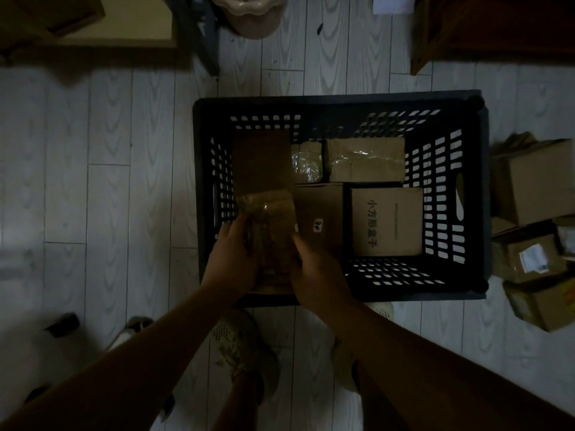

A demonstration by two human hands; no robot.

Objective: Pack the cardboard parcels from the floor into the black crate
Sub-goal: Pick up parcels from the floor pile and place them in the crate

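Note:
The black crate point(339, 104) stands on the floor in front of me with several cardboard parcels inside. A long taped parcel point(264, 181) stands tilted in the crate's left part. My left hand point(231, 256) grips its near end from the left, and my right hand point(314, 265) grips it from the right. Beside it lie a parcel with a small white sticker point(320, 213), a box printed with dark characters point(387, 220), and two taped parcels point(365, 160) along the far wall.
More cardboard parcels point(535, 188) are piled on the floor right of the crate. A pale pot point(249, 14) and dark furniture legs stand beyond it. My shoes point(245, 346) are on the pale plank floor below the crate. Dim light hides fine detail.

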